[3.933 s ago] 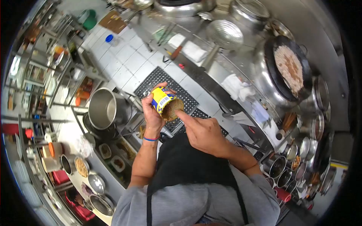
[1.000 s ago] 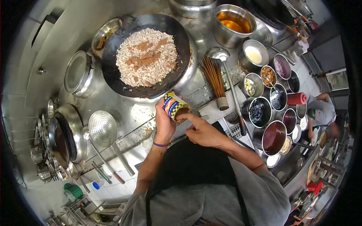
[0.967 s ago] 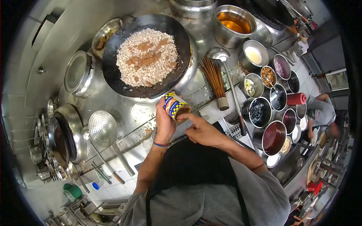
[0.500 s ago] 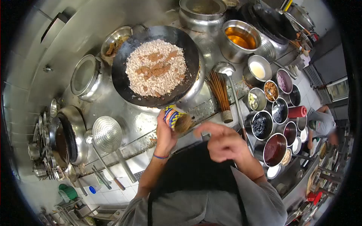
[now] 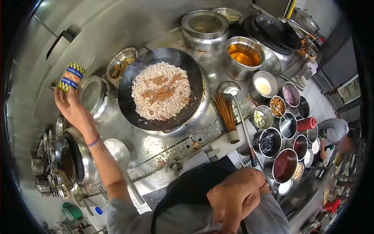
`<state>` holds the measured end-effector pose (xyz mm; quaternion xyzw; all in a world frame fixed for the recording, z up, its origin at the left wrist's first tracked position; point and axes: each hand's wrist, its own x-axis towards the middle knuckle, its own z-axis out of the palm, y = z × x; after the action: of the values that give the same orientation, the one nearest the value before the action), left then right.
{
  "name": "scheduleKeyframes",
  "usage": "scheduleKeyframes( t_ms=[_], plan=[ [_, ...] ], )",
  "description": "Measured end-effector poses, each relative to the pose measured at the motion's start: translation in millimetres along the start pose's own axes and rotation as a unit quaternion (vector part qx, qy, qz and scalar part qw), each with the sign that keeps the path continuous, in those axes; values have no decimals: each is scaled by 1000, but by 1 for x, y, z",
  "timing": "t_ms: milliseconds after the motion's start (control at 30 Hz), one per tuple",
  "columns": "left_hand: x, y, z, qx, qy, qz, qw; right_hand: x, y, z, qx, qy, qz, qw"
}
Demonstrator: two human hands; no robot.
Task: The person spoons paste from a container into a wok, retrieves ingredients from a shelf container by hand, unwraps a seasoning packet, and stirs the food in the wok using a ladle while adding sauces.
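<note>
My left hand (image 5: 76, 111) is raised at the far left and grips a tin (image 5: 71, 77) with a yellow, blue and orange label. Close to my chest, my right hand (image 5: 235, 193) has its fingers curled in, one of them pointing down; its palm is hidden. Ahead of me a black wok (image 5: 128, 107) holds pale chopped pieces (image 5: 163, 111), with reddish-brown powder (image 5: 161, 94) lying in patches on top. A lidded steel pot (image 5: 90, 93) stands just beyond the left hand.
To the right are a bamboo brush (image 5: 224, 113), a long ladle (image 5: 239, 111), a pot of amber liquid (image 5: 249, 72) and several ingredient bowls. A perforated strainer (image 5: 117, 152) lies at left. Another person (image 5: 331, 130) is at far right.
My left hand has swung with the tin from in front of the wok to the upper left. My right hand has drawn back toward my chest. The view has shifted a little.
</note>
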<state>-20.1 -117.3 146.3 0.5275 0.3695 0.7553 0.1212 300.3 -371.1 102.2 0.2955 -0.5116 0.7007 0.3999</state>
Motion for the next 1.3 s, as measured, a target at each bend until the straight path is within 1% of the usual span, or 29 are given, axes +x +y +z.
scheduleKeyframes(
  t_ms=[33,100,167,200,233,267,300,333,367,400,433,533,567,600,633,667,733,767,833,867,900,933,967,1033,1067,1133,1200,1233,1300],
  plan=[
    [13,-5,9,15,2,27,1000,0,-5,-1,-19,6,11,1000],
    [49,-28,21,61,7,39,997,8,-23,-4,-57,9,52,997],
    [81,-63,36,51,-43,46,997,1,-33,-2,-96,82,64,990],
    [115,-123,29,142,-61,50,987,-12,-32,2,-113,154,48,981],
    [139,-172,14,234,-78,53,968,-24,-34,8,-144,235,64,959],
    [133,-170,10,303,-79,59,948,-37,-36,18,-212,338,98,912],
    [118,-161,15,365,-82,65,925,-48,-37,28,-293,455,149,828],
    [100,-148,24,425,-85,72,898,-61,-34,30,-371,558,196,715],
    [77,-119,27,318,-132,-6,939,-79,-30,25,-444,625,243,594],
    [47,-90,25,207,-177,-86,958,-95,-20,12,-555,648,223,471],
    [22,-81,19,187,-194,-95,958,-129,-12,7,-572,682,262,373],
    [-74,-48,9,99,-228,-145,958,-210,7,15,-680,581,407,184],
    [-110,-43,2,116,-278,-150,942,-235,19,18,-705,554,416,151],
    [-151,-40,0,120,-302,-134,936,-259,32,23,-729,527,421,117],
    [-182,-17,6,92,-350,-219,906,-277,41,24,-751,499,425,81],
    [-209,-11,16,117,-379,-105,912,-286,46,22,-739,511,429,96],
    [-259,-22,22,101,-386,-100,911,-301,50,19,-714,532,438,122],
    [-272,-29,26,132,-380,-73,913,-315,49,15,-708,511,474,118],
    [-288,-37,30,195,-369,-21,909,-321,41,3,-681,525,492,131],
    [-286,-36,32,221,-362,-40,905,-324,38,-5,-669,533,500,137],
    [-283,-36,35,247,-354,-61,900,-335,36,-15,-674,539,485,142],
    [-281,-35,37,271,-345,-81,895,-345,36,-20,-656,565,473,162],
    [-281,-38,38,278,-359,-71,888,-348,34,-26,-638,590,459,183],
    [-285,-50,38,297,-381,-55,874,-300,26,-26,-591,631,449,225],
    [-288,-52,33,309,-392,-52,865,-275,21,-22,-529,673,442,268],
    [-283,-37,24,312,-381,-42,869,-292,31,-16,-705,554,311,316],
    [-274,-31,21,311,-363,-33,878,-258,13,-10,-609,614,339,372],
    [-273,-29,20,307,-359,-35,881,-241,4,-7,-558,642,351,391],
    [-275,-32,20,291,-350,-35,890,-163,-14,-25,-501,628,376,462]
  ],
)
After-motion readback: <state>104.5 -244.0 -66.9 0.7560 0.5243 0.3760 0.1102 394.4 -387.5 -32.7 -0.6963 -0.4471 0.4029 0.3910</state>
